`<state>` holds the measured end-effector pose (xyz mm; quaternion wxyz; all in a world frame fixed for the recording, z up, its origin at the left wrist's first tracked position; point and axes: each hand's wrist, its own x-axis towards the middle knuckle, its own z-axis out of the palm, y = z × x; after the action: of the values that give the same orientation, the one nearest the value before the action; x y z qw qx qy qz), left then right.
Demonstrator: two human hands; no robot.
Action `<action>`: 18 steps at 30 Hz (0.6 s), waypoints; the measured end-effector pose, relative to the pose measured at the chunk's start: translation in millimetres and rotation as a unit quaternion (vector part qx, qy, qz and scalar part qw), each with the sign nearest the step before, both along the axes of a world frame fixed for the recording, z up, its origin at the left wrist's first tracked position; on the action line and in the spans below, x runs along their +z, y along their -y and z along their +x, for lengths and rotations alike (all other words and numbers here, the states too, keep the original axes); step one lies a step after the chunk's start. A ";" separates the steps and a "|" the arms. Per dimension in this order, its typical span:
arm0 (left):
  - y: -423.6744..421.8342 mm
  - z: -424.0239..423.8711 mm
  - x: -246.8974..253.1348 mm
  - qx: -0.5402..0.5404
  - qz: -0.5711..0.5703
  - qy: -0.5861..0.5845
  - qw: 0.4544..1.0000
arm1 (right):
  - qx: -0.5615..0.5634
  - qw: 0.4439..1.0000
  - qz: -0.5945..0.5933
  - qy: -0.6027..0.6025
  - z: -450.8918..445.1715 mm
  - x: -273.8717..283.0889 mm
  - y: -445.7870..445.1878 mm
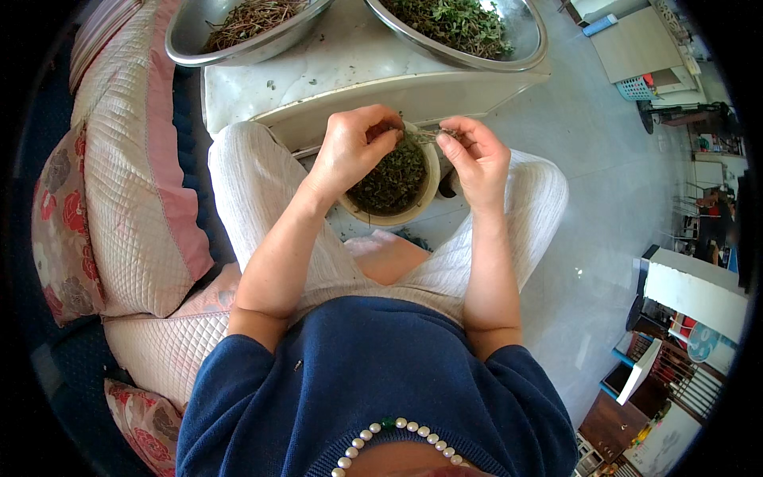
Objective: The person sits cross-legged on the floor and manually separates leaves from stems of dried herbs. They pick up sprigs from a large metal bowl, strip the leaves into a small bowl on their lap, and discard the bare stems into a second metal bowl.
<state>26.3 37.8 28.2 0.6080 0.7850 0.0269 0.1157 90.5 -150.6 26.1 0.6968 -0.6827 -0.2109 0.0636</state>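
Note:
A thin herb sprig (425, 136) spans the gap between my two hands. My right hand (478, 156) pinches its right end between thumb and fingers. At the other end, the thumb and curled fingers of my left hand (361, 138) close on the sprig; the fingertips are partly hidden. Both hands are above a cream-coloured round bucket (433, 182) on the floor between my legs. Small dark-green leaves (390, 182) fill much of it.
On a marble-topped table (346, 62) stand two steel basins: the left basin (262, 55) has brown stems, the right basin (527, 36) leafy green sprigs. A quilted sofa cover (134, 179) is at left. Tiled floor (602, 197) and furniture lie to the right.

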 end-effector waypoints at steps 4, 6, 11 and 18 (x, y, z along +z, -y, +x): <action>1.1 -1.1 2.9 0.010 0.106 0.060 0.993 | 0.013 1.000 -0.015 0.006 1.6 -2.1 2.0; 1.8 -1.2 3.2 0.016 0.078 0.050 0.996 | 0.014 1.000 -0.015 0.000 0.7 0.1 1.2; 2.0 -1.2 -2.4 -0.004 -0.165 -0.047 0.985 | 0.022 0.999 -0.027 0.016 0.1 0.0 -0.8; 4.1 0.5 -4.0 -0.041 -0.293 -0.045 0.954 | 0.033 0.999 -0.027 0.028 1.5 -1.2 -0.1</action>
<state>26.8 33.8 24.2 0.8135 0.5774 0.0552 0.0423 92.0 -150.5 25.0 0.6691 -0.6956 -0.2512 0.0730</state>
